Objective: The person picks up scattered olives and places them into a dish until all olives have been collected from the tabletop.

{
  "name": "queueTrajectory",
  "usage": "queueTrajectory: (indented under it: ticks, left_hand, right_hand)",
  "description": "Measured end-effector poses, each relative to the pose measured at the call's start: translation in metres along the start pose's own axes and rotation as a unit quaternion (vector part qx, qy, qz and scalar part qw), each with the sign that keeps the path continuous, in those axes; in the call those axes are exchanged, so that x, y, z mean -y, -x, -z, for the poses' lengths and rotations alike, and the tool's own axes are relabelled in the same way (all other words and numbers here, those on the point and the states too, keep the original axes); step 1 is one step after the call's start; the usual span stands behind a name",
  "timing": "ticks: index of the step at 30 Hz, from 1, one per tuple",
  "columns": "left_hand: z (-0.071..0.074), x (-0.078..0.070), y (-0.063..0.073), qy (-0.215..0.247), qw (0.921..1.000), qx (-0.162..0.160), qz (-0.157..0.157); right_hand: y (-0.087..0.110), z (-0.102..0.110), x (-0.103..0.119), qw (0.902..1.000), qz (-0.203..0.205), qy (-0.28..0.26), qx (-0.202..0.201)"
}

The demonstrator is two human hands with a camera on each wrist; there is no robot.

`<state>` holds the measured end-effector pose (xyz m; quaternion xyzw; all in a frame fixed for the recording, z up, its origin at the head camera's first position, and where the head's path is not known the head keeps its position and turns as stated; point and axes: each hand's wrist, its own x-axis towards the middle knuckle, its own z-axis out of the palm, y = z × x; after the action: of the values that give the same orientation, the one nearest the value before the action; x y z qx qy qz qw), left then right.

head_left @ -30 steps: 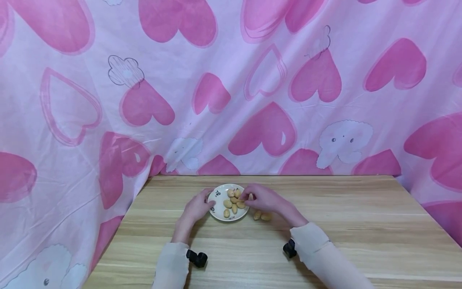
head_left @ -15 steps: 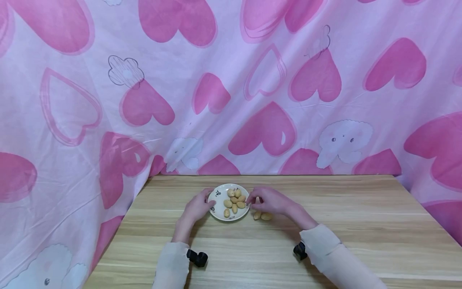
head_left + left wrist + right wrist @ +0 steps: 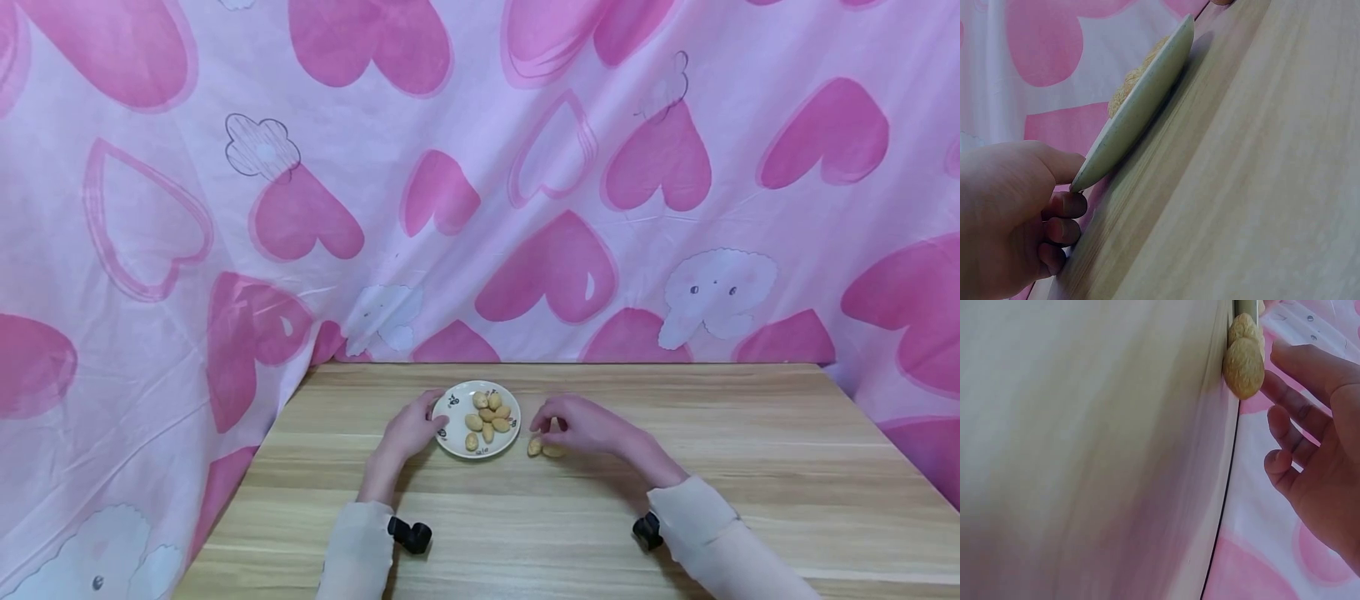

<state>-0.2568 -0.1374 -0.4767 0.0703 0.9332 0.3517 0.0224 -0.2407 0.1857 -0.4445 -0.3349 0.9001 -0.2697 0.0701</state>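
My left hand (image 3: 410, 430) pinches the left rim of a small white plate (image 3: 453, 429), thumb on the rim and fingers curled below it, as the left wrist view shows. Several tan, oval, rough-skinned nuts (image 3: 487, 432) lie on the plate; their exact kind is unclear. To the right of the plate my right hand (image 3: 581, 425) hovers over two similar nuts (image 3: 535, 447) on the table, partly covering one. Seen from the right wrist, its loosely bent fingers (image 3: 1310, 362) hold nothing and stand close beside a nut (image 3: 1244, 367).
The wooden table (image 3: 495, 533) ends at the back against a pink heart-patterned cloth (image 3: 547, 267), which also hangs along the left side. Small black cameras sit on the left wrist (image 3: 410, 536) and the right wrist (image 3: 647, 531).
My right hand has drawn back from the plate's right side, moving right to the two nuts on the table. The left hand and the plate stay put.
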Motion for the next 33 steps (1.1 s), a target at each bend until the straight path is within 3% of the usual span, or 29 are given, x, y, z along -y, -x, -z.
queueTrajectory:
  ticks: [7, 18, 33]
  left_hand:
    - [0.0, 0.002, 0.0, 0.001, 1.0, -0.003, 0.004]
    - [0.001, 0.0, 0.001, -0.003, 1.0, 0.0, 0.009]
    - [0.0, -0.002, 0.0, -0.008, 0.9999, 0.003, 0.011]
  right_hand:
    - [0.008, 0.0, -0.008, 0.9998, 0.006, -0.013, 0.012]
    - [0.017, 0.004, -0.01, 0.9984, -0.026, -0.032, 0.039]
    - [0.018, 0.003, -0.01, 0.9995, -0.004, 0.004, 0.031]
